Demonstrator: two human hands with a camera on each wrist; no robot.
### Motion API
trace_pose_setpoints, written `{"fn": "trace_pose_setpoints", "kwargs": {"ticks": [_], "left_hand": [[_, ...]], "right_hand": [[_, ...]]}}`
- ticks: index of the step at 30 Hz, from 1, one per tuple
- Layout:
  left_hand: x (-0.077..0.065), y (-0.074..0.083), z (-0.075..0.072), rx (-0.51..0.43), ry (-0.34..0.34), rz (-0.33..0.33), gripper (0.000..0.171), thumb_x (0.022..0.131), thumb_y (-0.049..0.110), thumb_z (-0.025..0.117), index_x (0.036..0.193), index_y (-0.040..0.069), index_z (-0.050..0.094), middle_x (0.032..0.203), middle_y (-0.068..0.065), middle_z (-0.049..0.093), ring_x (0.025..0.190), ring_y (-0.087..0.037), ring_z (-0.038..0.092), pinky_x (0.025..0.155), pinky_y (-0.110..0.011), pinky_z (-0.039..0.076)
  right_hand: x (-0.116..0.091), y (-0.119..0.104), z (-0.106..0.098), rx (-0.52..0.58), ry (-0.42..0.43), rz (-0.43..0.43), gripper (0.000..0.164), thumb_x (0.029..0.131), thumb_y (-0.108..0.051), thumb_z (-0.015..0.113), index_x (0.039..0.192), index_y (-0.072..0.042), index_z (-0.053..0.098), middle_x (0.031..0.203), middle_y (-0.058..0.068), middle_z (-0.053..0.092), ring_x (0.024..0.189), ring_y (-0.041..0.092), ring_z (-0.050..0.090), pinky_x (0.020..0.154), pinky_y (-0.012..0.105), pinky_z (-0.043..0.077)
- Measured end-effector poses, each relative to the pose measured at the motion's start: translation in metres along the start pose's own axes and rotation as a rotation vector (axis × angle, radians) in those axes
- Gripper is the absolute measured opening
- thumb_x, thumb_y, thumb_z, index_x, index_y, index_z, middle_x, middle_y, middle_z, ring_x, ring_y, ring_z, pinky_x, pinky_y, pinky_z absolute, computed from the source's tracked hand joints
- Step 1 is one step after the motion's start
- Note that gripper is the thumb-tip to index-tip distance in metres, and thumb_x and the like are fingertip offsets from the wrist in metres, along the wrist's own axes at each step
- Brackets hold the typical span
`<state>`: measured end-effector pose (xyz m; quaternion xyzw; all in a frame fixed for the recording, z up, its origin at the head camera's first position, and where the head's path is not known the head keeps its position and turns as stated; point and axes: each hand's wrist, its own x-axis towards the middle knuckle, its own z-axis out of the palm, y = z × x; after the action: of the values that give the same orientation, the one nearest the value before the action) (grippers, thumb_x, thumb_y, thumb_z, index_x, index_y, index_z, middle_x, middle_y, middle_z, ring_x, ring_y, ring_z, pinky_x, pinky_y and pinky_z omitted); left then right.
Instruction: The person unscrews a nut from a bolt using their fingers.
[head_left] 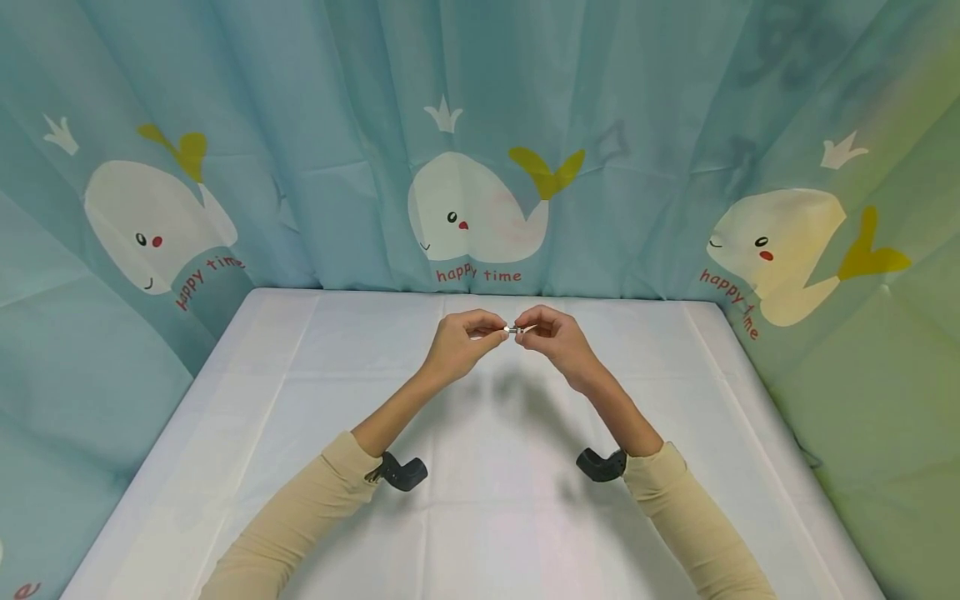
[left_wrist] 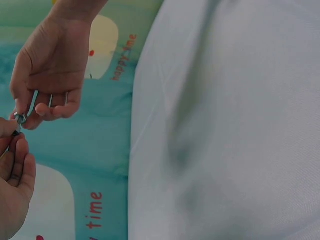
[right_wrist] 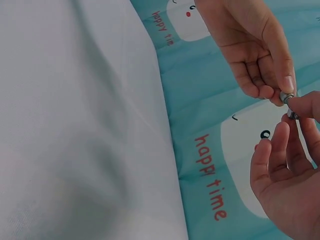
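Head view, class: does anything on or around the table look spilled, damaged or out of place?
Nothing stands out. The left hand and right hand pinch small metal hardware between them, too small to check for damage. The white cover shows faint creases, and the curtain hangs in ordinary folds.

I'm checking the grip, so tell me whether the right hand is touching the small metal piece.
Touching. The left wrist view shows it: the right hand pinches the small metal piece between thumb and finger.
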<state>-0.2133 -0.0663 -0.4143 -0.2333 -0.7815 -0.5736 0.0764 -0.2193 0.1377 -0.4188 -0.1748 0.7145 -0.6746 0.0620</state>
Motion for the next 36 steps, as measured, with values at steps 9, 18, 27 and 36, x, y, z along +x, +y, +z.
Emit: {"fn": "trace_pose_setpoints", "kwargs": {"ticks": [9,18,27,36], "left_hand": [[0.001,-0.001,0.000,-0.006,0.002,0.010,0.010,0.090,0.006,0.075,0.099,0.000,0.075,0.093,-0.008,0.074,0.086,-0.020,0.070,0.078,-0.030,0.058],[0.002,0.000,0.001,-0.043,-0.001,0.006,0.011,0.091,0.007,0.074,0.099,0.000,0.075,0.093,-0.011,0.074,0.086,-0.023,0.071,0.078,-0.034,0.058],[0.003,0.000,0.002,-0.037,-0.008,0.009,0.009,0.091,0.006,0.073,0.098,0.001,0.075,0.093,-0.007,0.074,0.087,-0.019,0.071,0.079,-0.031,0.058],[-0.002,0.019,-0.001,-0.032,-0.016,-0.009,0.012,0.091,0.001,0.071,0.100,-0.007,0.073,0.095,-0.018,0.073,0.090,-0.032,0.070,0.082,-0.043,0.058]], "right_hand": [[0.000,-0.003,0.000,0.011,-0.007,-0.009,0.026,0.091,-0.002,0.066,0.114,0.007,0.058,0.106,0.006,0.061,0.084,0.017,0.062,0.080,0.028,0.052],[0.003,-0.002,0.001,-0.001,0.028,0.116,0.029,0.101,-0.022,0.057,0.109,0.005,0.065,0.089,0.006,0.067,0.080,0.018,0.059,0.077,0.027,0.054],[0.002,0.001,0.000,0.004,0.028,0.074,0.023,0.098,-0.013,0.062,0.110,0.007,0.065,0.093,0.004,0.067,0.084,0.017,0.061,0.082,0.030,0.054],[0.000,0.001,-0.001,-0.021,-0.014,0.002,0.028,0.093,-0.004,0.066,0.116,0.011,0.060,0.105,0.011,0.064,0.091,0.021,0.062,0.082,0.030,0.054]]}}
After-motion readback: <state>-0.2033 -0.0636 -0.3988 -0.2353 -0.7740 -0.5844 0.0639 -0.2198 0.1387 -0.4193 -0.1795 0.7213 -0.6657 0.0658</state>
